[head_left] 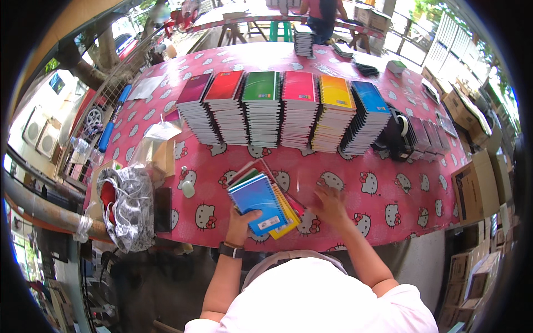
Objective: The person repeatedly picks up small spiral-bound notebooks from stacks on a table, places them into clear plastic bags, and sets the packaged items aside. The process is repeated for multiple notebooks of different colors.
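My left hand (239,226) grips a fanned bunch of spiral notebooks, its thumb on the front of the blue notebook (256,201) on top. Beneath that one, a yellow notebook (285,225) and the edges of green, red and pink ones stick out. Just right of the bunch is my right hand (328,204), fingers apart and slightly blurred, with nothing visible in it. Beyond both hands stand tall notebook stacks in a row: dark purple (194,89), red (225,86), green (261,86), pink (300,86), yellow (336,91) and blue (370,97).
A pink patterned cloth (383,191) covers the table. At left lie a crumpled plastic bag (133,205), a dark flat object (162,209) and a small pale rounded object (187,188). A black bag (395,133) and cardboard box (476,183) are right. A person (322,19) is beyond.
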The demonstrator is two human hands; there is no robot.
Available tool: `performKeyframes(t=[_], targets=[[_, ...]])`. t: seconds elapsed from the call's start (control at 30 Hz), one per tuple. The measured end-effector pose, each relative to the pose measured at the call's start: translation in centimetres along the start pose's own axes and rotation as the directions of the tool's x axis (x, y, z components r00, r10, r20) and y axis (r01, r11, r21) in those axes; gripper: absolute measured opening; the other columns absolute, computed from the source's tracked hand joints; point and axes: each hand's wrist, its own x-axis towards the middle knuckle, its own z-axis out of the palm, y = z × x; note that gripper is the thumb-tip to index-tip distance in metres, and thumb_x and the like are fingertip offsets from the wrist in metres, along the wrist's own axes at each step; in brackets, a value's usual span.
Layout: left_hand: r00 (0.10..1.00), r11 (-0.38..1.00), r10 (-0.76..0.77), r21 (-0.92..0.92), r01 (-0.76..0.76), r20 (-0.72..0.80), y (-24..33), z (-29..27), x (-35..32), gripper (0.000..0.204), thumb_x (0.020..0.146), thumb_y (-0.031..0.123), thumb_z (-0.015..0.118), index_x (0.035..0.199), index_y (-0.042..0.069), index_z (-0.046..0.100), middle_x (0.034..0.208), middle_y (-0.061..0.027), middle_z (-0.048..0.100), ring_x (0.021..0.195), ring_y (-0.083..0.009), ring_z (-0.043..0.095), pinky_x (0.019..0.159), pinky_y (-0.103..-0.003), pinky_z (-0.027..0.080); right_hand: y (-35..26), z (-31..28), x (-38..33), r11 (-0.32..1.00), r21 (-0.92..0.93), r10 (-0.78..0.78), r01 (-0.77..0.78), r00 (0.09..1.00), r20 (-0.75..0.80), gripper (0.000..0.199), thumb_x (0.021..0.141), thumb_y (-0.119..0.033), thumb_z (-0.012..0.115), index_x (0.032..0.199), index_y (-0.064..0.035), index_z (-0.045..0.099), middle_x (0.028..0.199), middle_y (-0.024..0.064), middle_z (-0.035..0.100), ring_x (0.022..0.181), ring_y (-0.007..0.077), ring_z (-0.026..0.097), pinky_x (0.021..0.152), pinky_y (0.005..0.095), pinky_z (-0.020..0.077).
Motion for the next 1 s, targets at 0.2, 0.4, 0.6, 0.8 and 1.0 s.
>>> performKeyframes(t=[0.2,0.4,0.6,0.8,1.0], targets=[[0.949,0.948,0.165,0.223,-0.228,0.269,0.7,3.7,3.6,0.068,0.060,-0.001,0.079,0.119,0.003,0.045,0.106,-0.0096,0.059,0.097,-0.0199,0.059,0.085,-0.035,0.049,5.1,-4.1,1.4,0.950,0.300,-0.098,0.082,0.995,0.037,0.093,0.061,-0.022,0.081,0.139,-0.0090,0.032,0.146,0.0106,0.027,0.135,0.0284,0.022,0.110,0.0406,0.0173],[0.862,0.956,0.066,0.217,-0.199,0.503,-4.2,8.4,5.2,0.089,0.057,-0.002,0.079,0.132,0.007,0.032,0.124,-0.0078,0.047,0.116,-0.0208,0.046,0.099,-0.035,0.038,3.2,-4.7,-0.1,0.603,0.791,-0.177,0.103,0.984,0.007,0.102,0.053,-0.013,0.085,0.138,-0.0061,0.029,0.132,0.0105,0.042,0.124,0.0202,0.037,0.105,0.0358,0.0290],[0.915,0.931,0.166,0.247,-0.268,0.368,-8.2,9.2,5.2,0.097,0.055,-0.005,0.075,0.136,0.009,0.022,0.124,-0.0086,0.041,0.115,-0.0206,0.044,0.098,-0.035,0.038,1.8,-2.5,-0.5,0.364,0.906,-0.105,0.218,0.976,-0.192,0.086,0.056,-0.004,0.081,0.129,-0.0067,0.037,0.118,0.0058,0.051,0.112,0.0155,0.048,0.097,0.0323,0.0378],[0.920,0.916,0.171,0.286,-0.280,0.353,-7.5,9.7,4.7,0.093,0.056,-0.003,0.076,0.131,0.010,0.023,0.119,-0.0083,0.043,0.114,-0.0198,0.045,0.096,-0.035,0.040,4.1,-1.1,0.8,0.395,0.896,-0.186,0.203,0.973,-0.138,0.083,0.058,-0.005,0.078,0.129,-0.0064,0.035,0.117,0.0059,0.048,0.112,0.0160,0.045,0.097,0.0324,0.0358],[0.942,0.896,0.202,0.337,-0.289,0.270,-7.8,9.7,3.5,0.083,0.058,-0.001,0.076,0.123,0.010,0.025,0.112,-0.0064,0.043,0.108,-0.0175,0.045,0.092,-0.033,0.041,4.2,-0.7,1.4,0.432,0.866,-0.304,0.253,0.944,-0.125,0.081,0.055,-0.006,0.075,0.125,-0.0067,0.035,0.113,0.0063,0.049,0.109,0.0174,0.047,0.095,0.0317,0.0363]])
